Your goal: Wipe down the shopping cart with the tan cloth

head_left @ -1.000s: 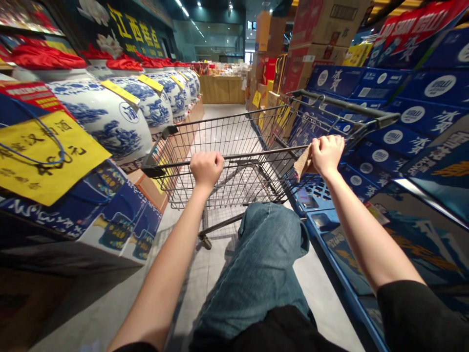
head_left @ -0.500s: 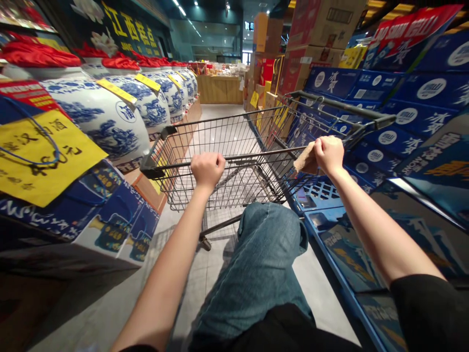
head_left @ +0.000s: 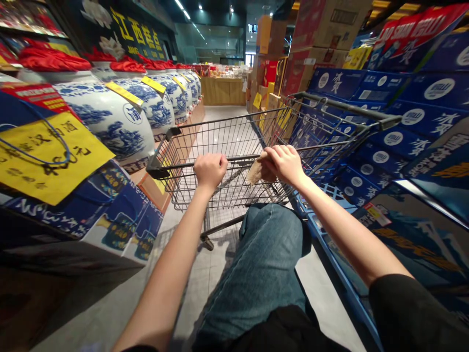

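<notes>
A dark wire shopping cart stands across the aisle in front of my legs. My left hand is wrapped round the near top rail of the cart, left of its middle. My right hand is closed on a tan cloth, which it presses against the same rail further right. The cloth hangs down on the left of my fingers. Part of the rail is hidden behind the cloth and fingers. The visible cart basket shows only wire mesh and the floor beneath.
Several blue-and-white jars with red cloth tops line the left side. A yellow price sign hangs on boxes near me. Blue beer cartons are stacked along the right, close to the cart. A wooden counter stands at the aisle's far end.
My right hand has slid left along the rail, bringing the cloth nearer my left hand. My left hand stays on the rail. The view has shifted slightly.
</notes>
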The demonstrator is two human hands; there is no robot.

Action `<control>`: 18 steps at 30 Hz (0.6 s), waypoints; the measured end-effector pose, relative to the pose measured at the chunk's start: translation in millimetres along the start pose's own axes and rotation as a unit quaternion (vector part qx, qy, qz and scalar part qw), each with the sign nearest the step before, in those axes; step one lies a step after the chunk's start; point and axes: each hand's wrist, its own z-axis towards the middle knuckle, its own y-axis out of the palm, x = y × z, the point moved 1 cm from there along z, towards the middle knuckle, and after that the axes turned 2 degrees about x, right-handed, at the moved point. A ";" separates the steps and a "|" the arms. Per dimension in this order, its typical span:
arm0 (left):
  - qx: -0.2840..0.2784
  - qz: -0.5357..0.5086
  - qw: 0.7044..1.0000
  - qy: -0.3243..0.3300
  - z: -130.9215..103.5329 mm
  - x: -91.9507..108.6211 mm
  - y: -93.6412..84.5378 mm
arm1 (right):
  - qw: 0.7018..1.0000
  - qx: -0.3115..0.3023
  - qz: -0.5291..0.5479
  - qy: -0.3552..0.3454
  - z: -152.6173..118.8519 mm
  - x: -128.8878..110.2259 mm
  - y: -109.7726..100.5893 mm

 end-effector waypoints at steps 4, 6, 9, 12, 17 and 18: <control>-0.018 -0.006 1.000 0.006 -0.3 -0.4 -2.3 | 0.999 0.016 0.001 0.043 -23.5 56.9 -3.2; -0.022 0.000 1.000 0.011 -0.9 1.1 -2.7 | 0.995 0.053 0.020 0.076 -38.4 84.9 -3.2; -0.016 0.001 1.000 0.002 -1.5 4.6 -1.8 | 0.986 0.110 0.045 0.120 -56.6 112.2 1.5; -0.008 -0.005 1.000 -0.023 -1.4 8.2 -0.2 | 0.961 0.190 0.095 0.177 -63.6 114.8 15.2; -0.001 -0.006 0.999 -0.034 -0.7 10.5 0.5 | 0.946 0.226 0.137 0.186 -47.3 64.8 47.3; -0.001 -0.005 0.999 -0.032 -0.7 10.4 0.4 | 0.951 0.216 0.142 0.169 -41.0 49.5 51.1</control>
